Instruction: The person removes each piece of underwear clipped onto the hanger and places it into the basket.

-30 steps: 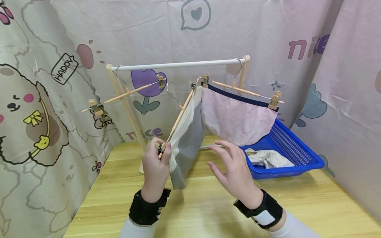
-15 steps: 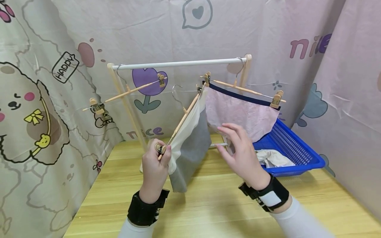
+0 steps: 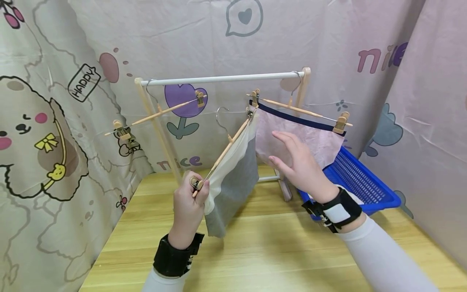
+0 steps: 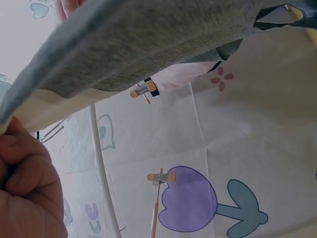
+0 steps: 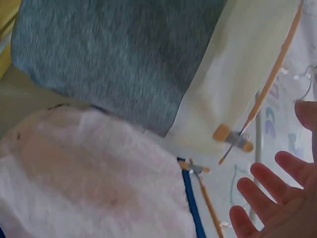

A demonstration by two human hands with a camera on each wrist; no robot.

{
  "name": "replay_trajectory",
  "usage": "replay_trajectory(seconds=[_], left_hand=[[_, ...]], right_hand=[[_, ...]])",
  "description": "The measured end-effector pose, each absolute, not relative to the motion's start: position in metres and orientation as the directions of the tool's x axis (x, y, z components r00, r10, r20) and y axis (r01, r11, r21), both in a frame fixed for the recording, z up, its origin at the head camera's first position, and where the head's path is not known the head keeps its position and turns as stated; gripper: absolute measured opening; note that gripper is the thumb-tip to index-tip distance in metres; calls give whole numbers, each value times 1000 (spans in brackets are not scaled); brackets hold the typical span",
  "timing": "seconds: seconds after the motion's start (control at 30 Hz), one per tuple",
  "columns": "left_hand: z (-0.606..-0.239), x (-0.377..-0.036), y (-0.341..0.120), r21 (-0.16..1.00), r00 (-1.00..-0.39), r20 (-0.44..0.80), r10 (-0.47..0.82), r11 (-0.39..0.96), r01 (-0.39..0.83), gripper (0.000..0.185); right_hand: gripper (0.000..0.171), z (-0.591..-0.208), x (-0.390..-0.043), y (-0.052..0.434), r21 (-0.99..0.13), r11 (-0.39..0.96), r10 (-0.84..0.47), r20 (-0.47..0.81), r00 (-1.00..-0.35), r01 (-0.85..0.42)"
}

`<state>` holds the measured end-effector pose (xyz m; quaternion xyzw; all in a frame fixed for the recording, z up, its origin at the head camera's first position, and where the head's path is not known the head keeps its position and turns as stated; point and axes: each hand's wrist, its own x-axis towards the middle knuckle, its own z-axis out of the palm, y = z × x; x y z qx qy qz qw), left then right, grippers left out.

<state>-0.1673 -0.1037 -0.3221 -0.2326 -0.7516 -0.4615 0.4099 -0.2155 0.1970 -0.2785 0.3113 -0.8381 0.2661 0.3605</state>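
In the head view my left hand (image 3: 190, 207) grips the near end of a wooden clip hanger (image 3: 225, 151), around its clip. A grey cloth piece with a cream waistband (image 3: 237, 178) hangs from that hanger, clipped at both ends. The hanger slants up and away, its metal hook off the rail. My right hand (image 3: 300, 166) is held in the air to the right of the grey cloth, fingers spread and touching nothing that I can make out. Behind it a pink cloth piece with a navy waistband (image 3: 277, 125) hangs clipped on another hanger (image 3: 304, 110).
A small rack with a white rail (image 3: 219, 79) stands on the wooden table (image 3: 255, 251). On its left hangs a hanger with bare clips (image 3: 164, 111). A blue plastic basket (image 3: 368, 182) with white cloth inside sits at the right, partly behind my right arm.
My right hand has moved up and to the right, away from the grey cloth's lower part. The held hanger has swung slightly right at its far end; my left hand keeps its grip.
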Motion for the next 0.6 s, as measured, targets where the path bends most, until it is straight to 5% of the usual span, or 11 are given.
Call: replay_trajectory(seconds=[0.27,0.6], left_hand=[[-323,-175,-109,428,-494,869,14,479,767,55],[-320,-186,-115,383,-469,878,91,452,805,62]], right_hand=[[66,-268,-230,208,-307,692,-336,664,-668,-653],[67,-247,-239,209,-335,676,-350,638,-686,-657]])
